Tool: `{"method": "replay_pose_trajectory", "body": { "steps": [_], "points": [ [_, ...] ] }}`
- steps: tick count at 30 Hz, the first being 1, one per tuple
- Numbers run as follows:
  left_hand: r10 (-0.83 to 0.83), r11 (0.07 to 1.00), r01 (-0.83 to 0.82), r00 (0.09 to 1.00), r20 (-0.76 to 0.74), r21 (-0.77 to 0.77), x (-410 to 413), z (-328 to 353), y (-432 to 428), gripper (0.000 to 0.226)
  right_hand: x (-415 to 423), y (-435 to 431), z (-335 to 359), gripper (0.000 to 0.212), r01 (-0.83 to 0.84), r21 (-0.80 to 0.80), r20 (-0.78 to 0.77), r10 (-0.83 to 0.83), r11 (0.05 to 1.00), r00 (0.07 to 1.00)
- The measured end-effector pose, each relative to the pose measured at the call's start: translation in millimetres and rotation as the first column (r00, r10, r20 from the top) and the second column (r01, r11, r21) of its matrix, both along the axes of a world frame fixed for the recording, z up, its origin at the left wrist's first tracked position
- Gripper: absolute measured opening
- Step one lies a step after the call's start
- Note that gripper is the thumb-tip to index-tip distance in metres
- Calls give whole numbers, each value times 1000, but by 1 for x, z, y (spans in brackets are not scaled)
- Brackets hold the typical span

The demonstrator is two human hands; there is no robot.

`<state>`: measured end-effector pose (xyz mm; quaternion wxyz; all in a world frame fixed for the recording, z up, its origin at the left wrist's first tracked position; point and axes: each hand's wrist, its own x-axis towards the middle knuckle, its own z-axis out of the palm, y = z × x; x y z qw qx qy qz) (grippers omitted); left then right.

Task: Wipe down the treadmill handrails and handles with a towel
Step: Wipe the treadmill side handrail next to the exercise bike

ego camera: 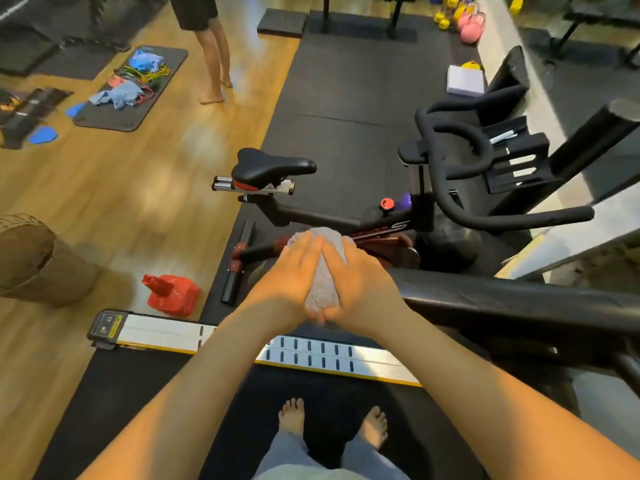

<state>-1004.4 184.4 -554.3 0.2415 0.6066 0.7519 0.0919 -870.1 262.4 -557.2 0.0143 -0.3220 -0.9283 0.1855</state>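
A grey towel is wrapped over the near end of the black padded treadmill handrail, which runs off to the right. My left hand presses on the towel's left side. My right hand clasps its right side. Both hands meet at the towel's lower end. The handrail's tip is hidden under the towel and hands. My bare feet stand on the dark treadmill belt below.
A black spin bike with its saddle and handlebars stands just beyond the handrail. A red cone lies on the floor to the left, near a wicker basket. Another person's legs stand far back.
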Motion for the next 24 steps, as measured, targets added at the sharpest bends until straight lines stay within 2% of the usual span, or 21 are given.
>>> {"method": "replay_pose_trajectory", "body": {
  "steps": [2, 4, 9, 11, 14, 15, 16, 18, 21, 22, 24],
  "points": [
    [-106, 983, 99, 994, -35, -157, 21, 5, 20, 99, 24, 3, 3, 101, 62, -21, 11, -61, 998, 998],
    [-188, 961, 183, 982, -3, -207, 45, 13, 39, 84, 52, 9, 9, 103, 87, 35, 57, -88, 996, 994],
    [-271, 956, 272, 962, 23, -111, 82, 34, 55, 80, 91, 24, 18, 112, 199, 48, 134, -204, 979, 970],
    [-273, 958, 275, 961, 33, -78, 85, 47, 50, 81, 89, 24, 19, 108, 210, 74, 168, -220, 975, 961],
    [-301, 951, 299, 954, 10, 78, 71, 25, 40, 72, 71, 21, 25, 102, 171, 152, 225, -202, 974, 953],
    [-277, 948, 282, 960, -52, 152, 62, 22, 34, 68, 63, 20, 27, 103, 146, 177, 258, -189, 973, 948],
    [-197, 963, 196, 980, -13, 186, 55, 18, 27, 62, 56, 19, 27, 106, 100, 201, 288, -156, 975, 945],
    [-189, 946, 190, 982, -29, 262, 34, -2, 16, 54, 40, 16, 23, 110, 8, 205, 317, -74, 979, 946],
    [-147, 971, 154, 988, -50, 184, 1, -15, 5, 56, 4, 7, 13, 104, -32, 163, 258, -11, 986, 966],
    [-100, 979, 109, 993, -61, 174, -12, -21, 0, 56, -9, 3, 9, 102, -42, 161, 237, 3, 986, 972],
    [38, 991, -42, 999, 31, 127, -38, -27, -13, 51, -36, -6, 1, 100, -77, 175, 195, 42, 982, 980]
  ]
}}
